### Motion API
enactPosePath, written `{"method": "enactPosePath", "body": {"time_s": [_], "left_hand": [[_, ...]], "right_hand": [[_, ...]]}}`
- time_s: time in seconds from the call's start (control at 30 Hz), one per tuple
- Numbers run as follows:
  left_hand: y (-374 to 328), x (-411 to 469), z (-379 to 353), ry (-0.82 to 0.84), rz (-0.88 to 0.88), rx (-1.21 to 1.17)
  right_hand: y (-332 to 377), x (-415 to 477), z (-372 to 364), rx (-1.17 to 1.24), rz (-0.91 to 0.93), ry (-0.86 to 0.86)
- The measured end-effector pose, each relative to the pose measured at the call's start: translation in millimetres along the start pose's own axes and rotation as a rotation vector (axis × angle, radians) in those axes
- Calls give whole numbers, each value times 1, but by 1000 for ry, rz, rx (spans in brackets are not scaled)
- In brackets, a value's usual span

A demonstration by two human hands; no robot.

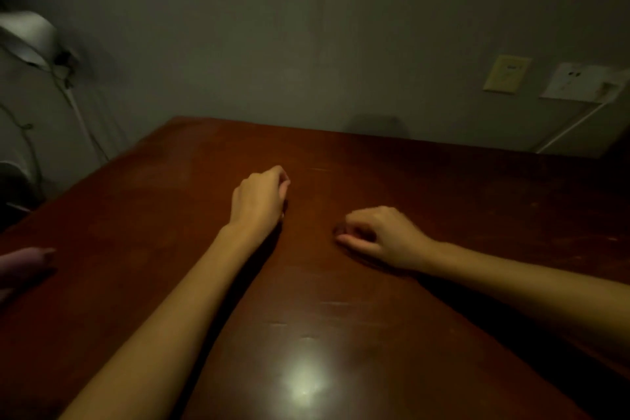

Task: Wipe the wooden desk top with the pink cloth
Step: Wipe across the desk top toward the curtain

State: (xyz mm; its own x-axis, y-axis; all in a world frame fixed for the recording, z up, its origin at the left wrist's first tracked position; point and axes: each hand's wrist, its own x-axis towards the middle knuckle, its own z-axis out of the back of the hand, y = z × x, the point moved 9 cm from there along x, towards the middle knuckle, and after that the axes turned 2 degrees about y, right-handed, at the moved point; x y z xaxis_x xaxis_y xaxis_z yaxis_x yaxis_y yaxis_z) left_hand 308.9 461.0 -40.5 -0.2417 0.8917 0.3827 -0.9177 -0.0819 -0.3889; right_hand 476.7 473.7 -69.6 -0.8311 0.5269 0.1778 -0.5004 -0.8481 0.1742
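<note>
The dark red-brown wooden desk top (426, 187) fills the lower part of the view, with a bright light reflection near its front. A pink cloth (24, 262) lies bunched at the desk's left edge, partly cut off by the frame. My left hand (259, 198) rests on the desk near the middle, fingers loosely curled, holding nothing. My right hand (378, 235) rests on the desk to its right, fingers loosely curled with the thumb stretched out flat, also holding nothing. Both hands are far from the cloth.
A grey wall stands behind the desk. A white lamp head (27, 34) with hanging cables sits at the far left. Two wall outlet plates (508, 73) and a white cord (569, 126) are at the right. The room is dim.
</note>
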Motion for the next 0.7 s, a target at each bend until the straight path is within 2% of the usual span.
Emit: {"method": "enactPosePath", "body": {"time_s": [0.1, 0.2, 0.3, 0.4, 0.5, 0.6, 0.7], "left_hand": [[8, -22, 19, 9, -35, 40], [25, -50, 35, 22, 23, 46], [35, -80, 44, 36, 64, 81], [38, -97, 43, 42, 45, 76], [37, -99, 36, 42, -1, 143], [36, -102, 31, 28, -16, 205], [39, -106, 32, 29, -19, 210]], "right_hand": [[-68, -14, 21, -19, -228, -64], [-129, 0, 32, -93, -476, -147], [-132, 28, 29, -144, -581, -209], [-83, 54, 14, -118, -491, -188], [2, 55, -5, -60, -256, -124], [78, 19, -17, -30, -18, -50], [81, -23, -17, 13, 31, 33]]}}
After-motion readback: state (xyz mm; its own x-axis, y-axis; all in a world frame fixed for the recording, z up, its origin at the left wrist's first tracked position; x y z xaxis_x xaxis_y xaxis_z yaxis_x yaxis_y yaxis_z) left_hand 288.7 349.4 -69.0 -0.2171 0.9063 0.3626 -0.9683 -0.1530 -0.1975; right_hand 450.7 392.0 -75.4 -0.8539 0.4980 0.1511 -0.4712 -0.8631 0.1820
